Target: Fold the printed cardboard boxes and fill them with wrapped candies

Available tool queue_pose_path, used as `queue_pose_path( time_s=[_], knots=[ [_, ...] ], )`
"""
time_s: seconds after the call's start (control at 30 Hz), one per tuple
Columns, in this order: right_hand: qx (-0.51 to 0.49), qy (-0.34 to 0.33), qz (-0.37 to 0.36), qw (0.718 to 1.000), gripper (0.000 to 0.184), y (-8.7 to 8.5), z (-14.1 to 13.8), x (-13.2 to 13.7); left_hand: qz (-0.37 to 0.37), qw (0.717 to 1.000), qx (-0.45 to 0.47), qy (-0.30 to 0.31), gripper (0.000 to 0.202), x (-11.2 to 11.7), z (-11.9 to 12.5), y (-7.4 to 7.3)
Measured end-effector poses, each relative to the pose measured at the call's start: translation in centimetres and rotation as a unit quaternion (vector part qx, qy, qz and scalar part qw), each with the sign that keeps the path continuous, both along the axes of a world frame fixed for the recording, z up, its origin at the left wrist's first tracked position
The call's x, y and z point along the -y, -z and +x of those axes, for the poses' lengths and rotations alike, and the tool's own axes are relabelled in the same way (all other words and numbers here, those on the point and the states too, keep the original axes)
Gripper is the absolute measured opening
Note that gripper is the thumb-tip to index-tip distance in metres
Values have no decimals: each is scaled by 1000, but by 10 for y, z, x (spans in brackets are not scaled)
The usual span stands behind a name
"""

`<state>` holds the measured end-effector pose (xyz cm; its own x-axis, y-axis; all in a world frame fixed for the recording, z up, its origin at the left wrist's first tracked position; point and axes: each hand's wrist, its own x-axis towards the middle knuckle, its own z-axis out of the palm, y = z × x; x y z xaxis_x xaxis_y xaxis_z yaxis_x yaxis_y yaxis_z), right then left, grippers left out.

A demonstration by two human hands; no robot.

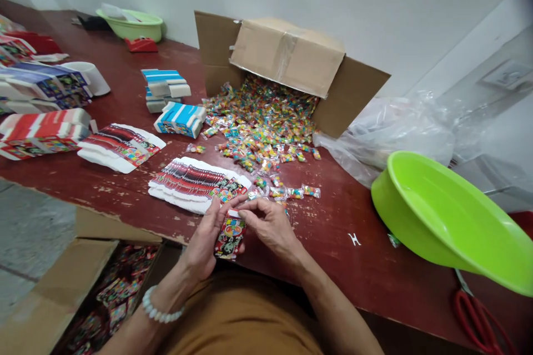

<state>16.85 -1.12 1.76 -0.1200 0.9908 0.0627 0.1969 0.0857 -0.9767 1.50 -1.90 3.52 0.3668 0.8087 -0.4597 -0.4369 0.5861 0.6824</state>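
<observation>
Handheld carton is showing red-edged multicoloured print; nearer basin is showing plain lime green; tabletop, maroon.

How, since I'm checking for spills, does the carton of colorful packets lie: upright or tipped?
Tipped: the carton has its open mouth facing sideways, flaps spread, with packets spilled onto the table.

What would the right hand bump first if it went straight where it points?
The right hand would probably meet the small printed box first, then the left hand; depth is unclear.
</observation>
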Motion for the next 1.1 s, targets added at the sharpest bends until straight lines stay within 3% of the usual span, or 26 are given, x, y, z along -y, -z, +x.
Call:
queue_pose_path(
  time_s=[0.07,0.13,0.3,0.47,0.67,0.83,0.97,1.03,1.1],
  knots=[
    [-28,-5,-39,999,17,-2,-1,-1,6,1000,0,3,70,1,0,4],
    [-31,-7,-30,999,16,-5,-1,-2,11,1000,1,4,73,0,-1,8],
    [52,-42,119,991,12,-8,3,-5,18,1000,-1,16,79,-1,-2,15],
    [-4,-93,64,994,13,-5,4,-7,13,1000,-9,22,86,0,-1,16],
    [-1,-145,112,983,15,-8,5,-1,-14,998,-46,-30,54,-1,-3,17],
    [69,-106,158,979,15,5,-8,13,-9,997,-48,-64,49,0,-11,15],
    [100,-161,155,970,31,19,-15,2,35,985,-144,-92,61,11,-43,14],
    [159,-96,155,970,33,22,-12,-17,58,962,-234,-124,63,22,-75,21],
    [266,3,142,953,41,24,-5,-41,68,912,-379,-144,54,37,-116,36]
  ],
)
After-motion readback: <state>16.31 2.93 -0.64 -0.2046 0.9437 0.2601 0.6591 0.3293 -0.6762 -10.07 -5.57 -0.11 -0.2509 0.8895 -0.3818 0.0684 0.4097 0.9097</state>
